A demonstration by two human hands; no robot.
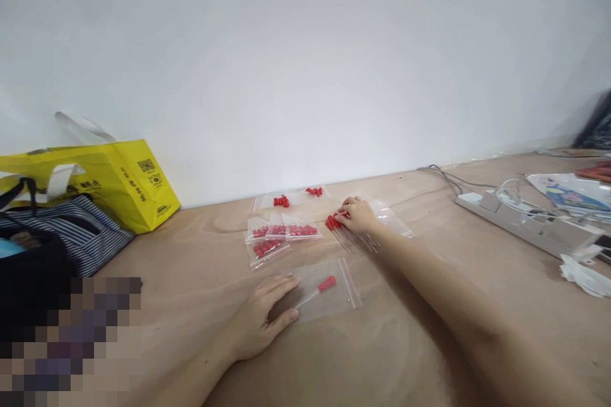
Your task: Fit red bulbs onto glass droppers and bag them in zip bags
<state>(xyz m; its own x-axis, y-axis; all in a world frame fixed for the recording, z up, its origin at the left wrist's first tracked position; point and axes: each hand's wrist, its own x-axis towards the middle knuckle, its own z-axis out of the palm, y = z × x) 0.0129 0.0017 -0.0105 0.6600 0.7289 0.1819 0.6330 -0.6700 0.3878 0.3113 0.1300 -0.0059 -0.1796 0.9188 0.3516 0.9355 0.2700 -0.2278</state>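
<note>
My left hand (267,315) lies at the near left edge of a clear zip bag (341,299), its fingers and thumb apart and touching the plastic. One dropper (327,283) with a red rubber bulb and a thin clear tube is in that bag. Farther back, my right hand (357,215) pinches at the red bulb of a dropper at the top of a loose pile of droppers (340,234); the fingertips partly hide it. Left of the pile lie several filled zip bags (268,248) with red bulbs showing through.
Two more bags of red-bulbed droppers (281,201) lie by the wall. Another clear bag (394,219) is behind my right wrist. A power strip (515,222) with cables stands at right, near crumpled white plastic (585,275). At left are a yellow bag (128,184) and a striped bag (93,235).
</note>
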